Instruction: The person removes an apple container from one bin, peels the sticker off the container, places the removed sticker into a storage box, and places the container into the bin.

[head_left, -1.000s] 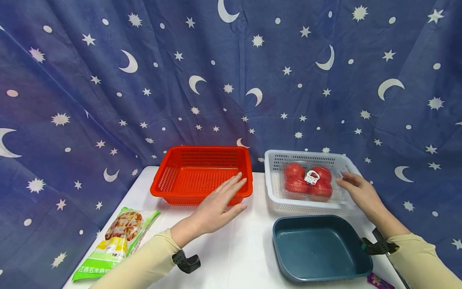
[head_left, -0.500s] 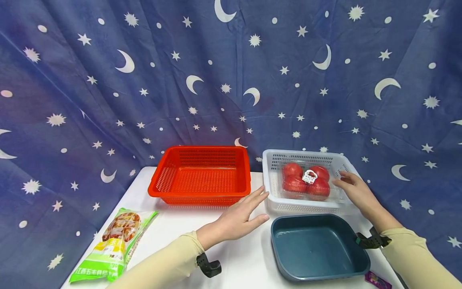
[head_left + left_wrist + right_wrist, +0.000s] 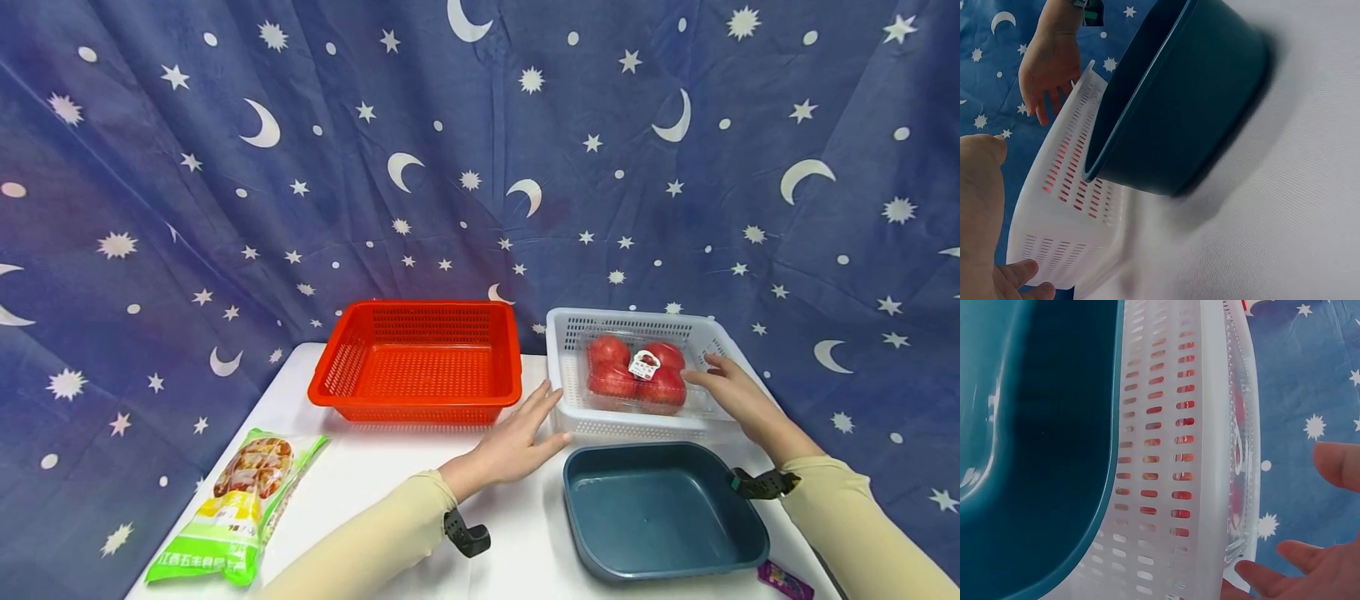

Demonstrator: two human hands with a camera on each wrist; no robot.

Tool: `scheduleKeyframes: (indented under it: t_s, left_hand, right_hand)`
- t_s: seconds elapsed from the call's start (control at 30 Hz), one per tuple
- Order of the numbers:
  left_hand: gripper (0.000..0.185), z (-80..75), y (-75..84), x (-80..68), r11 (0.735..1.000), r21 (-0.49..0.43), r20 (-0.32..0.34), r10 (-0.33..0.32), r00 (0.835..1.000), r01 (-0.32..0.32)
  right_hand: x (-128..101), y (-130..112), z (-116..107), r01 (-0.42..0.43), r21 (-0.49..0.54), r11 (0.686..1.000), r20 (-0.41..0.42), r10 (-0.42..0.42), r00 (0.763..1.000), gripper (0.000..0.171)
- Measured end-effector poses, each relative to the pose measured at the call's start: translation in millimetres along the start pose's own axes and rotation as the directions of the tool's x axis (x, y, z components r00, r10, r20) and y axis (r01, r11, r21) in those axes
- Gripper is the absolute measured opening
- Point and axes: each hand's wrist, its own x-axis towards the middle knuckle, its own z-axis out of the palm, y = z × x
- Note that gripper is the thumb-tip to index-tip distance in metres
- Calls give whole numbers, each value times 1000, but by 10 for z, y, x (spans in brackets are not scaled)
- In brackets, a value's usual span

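A white slotted plastic basket (image 3: 637, 423) holds a clear plastic box of red round fruit (image 3: 613, 379) with a white label on its lid. My left hand (image 3: 517, 442) is at the basket's left end, fingers extended and fingertips right at the rim. In the left wrist view, its fingertips (image 3: 1019, 273) overlap the slotted end wall. My right hand (image 3: 738, 402) reaches over the basket's right side, thumb and fingers spread apart beside the box. From the right wrist, the fingers (image 3: 1263, 578) show close to the basket's rim, gripping nothing.
A dark teal basin (image 3: 648, 508) stands just in front of the white basket. Left of it is a red slotted basket (image 3: 416, 402). A green-and-clear food bag (image 3: 240, 500) lies at the left, a small purple packet (image 3: 784, 578) at the front right. A starry curtain (image 3: 450, 150) hangs behind.
My left hand has moved right, from in front of the red basket to the white basket's left end. My right hand has shifted slightly left, nearer the fruit box.
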Motion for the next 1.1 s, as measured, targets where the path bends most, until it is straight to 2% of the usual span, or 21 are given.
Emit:
scheduleKeyframes:
  t_s: [0.23,0.4,0.67,0.93,1.1]
  left_hand:
    - [76,97,-44,135,1000,-14,-33,-26,999,26]
    - [78,112,-56,213,998,-26,-35,-54,998,53]
    - [75,141,-69,335,997,-42,-40,-63,997,61]
    - [70,189,-79,406,992,-85,-37,-95,995,91]
    - [62,207,-95,428,989,-132,-65,-82,995,73]
  right_hand:
    - [68,32,-13,-26,24,999,29,26,999,100]
    - [96,33,-23,-45,40,998,54,43,998,101]
    - [187,25,-48,-75,49,996,65,71,995,101]
    - [293,12,-51,-115,55,992,67,111,992,100]
    - [349,-2,-75,-143,57,988,78,138,987,100]
